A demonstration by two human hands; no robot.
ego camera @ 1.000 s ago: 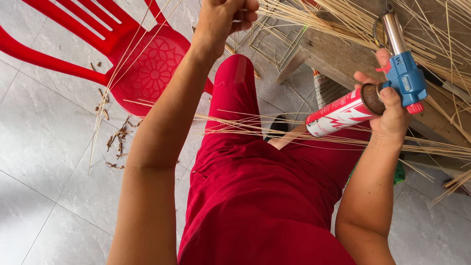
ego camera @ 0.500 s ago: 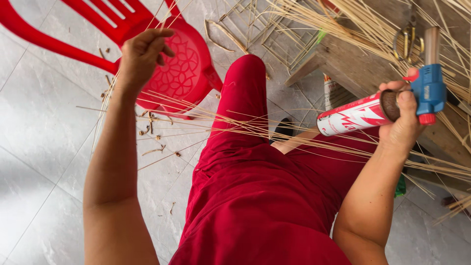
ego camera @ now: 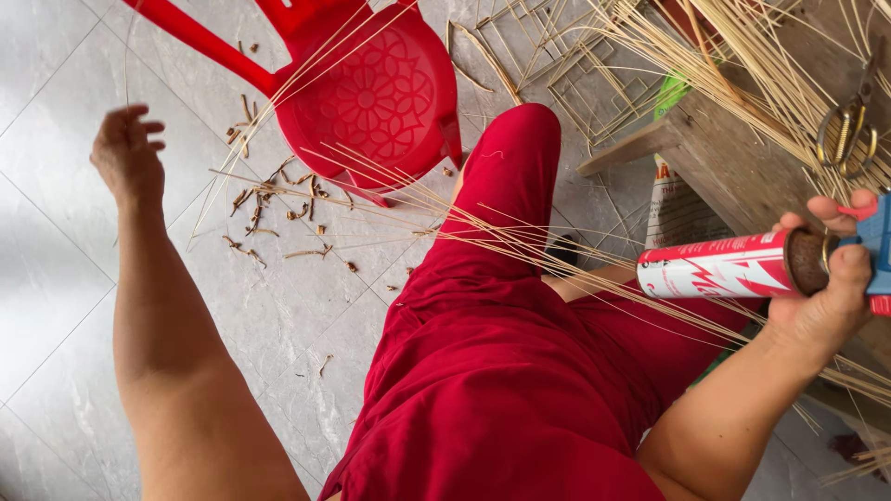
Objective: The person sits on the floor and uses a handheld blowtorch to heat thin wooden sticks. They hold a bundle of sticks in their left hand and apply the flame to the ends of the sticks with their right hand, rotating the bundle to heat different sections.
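Left hand (ego camera: 125, 153) now lower-left, right hand (ego camera: 826, 297) grip around torch can (ego camera: 719, 266).

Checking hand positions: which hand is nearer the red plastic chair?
Left. The left hand is raised just left of the red plastic chair; the right hand grips a red canister far to its right.

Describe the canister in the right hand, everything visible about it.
The canister is a cylinder, red and white, apparently metal, lying nearly level with its base pointing toward the red-clothed lap. Its rusty brown top end joins a blue torch head at the picture's edge. The right hand grips that end, thumb over it. Thin pale reeds cross just below it.
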